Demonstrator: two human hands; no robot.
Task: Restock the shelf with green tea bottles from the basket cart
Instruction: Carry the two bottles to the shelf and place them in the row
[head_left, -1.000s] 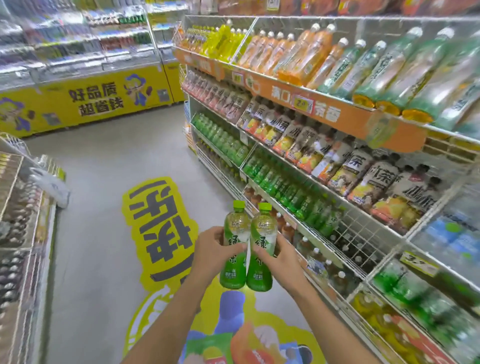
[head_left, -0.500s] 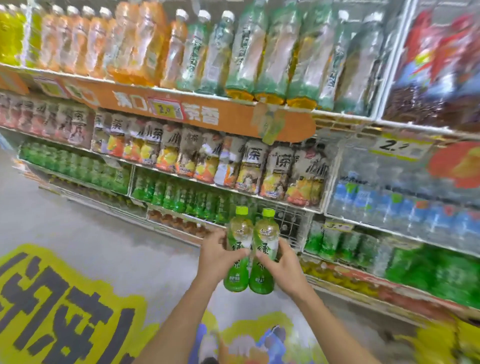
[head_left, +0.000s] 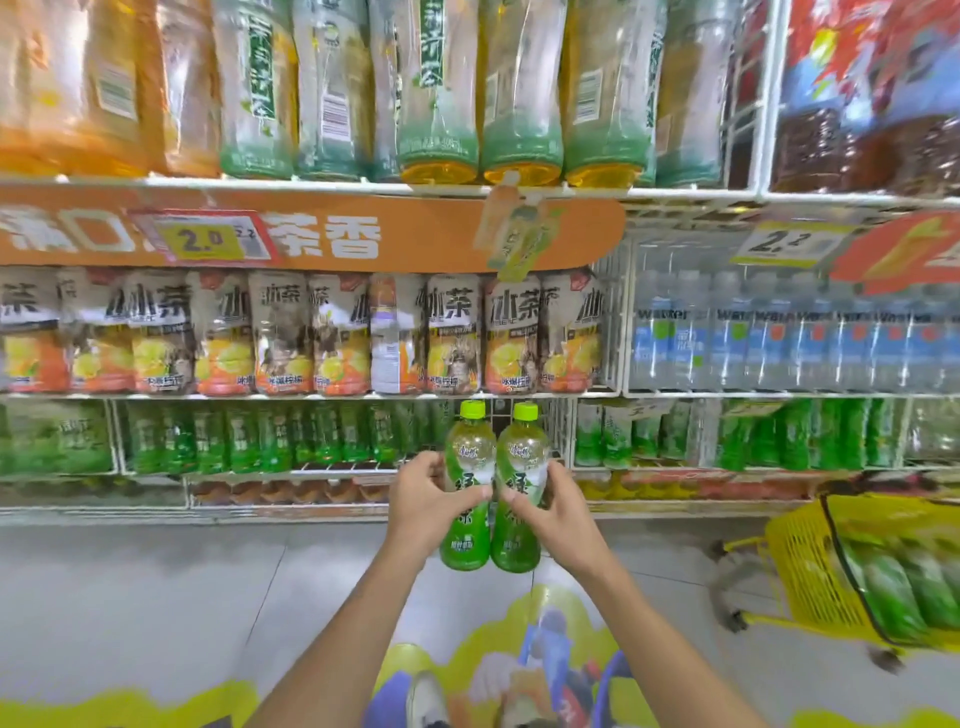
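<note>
— What's in front of me?
— The shelf, green rows low; the yellow cart at right.
— And my hands?
— I see the left hand clasping one bottle, the right hand clasping the other bottle, upright, touching, before the shelf.
</note>
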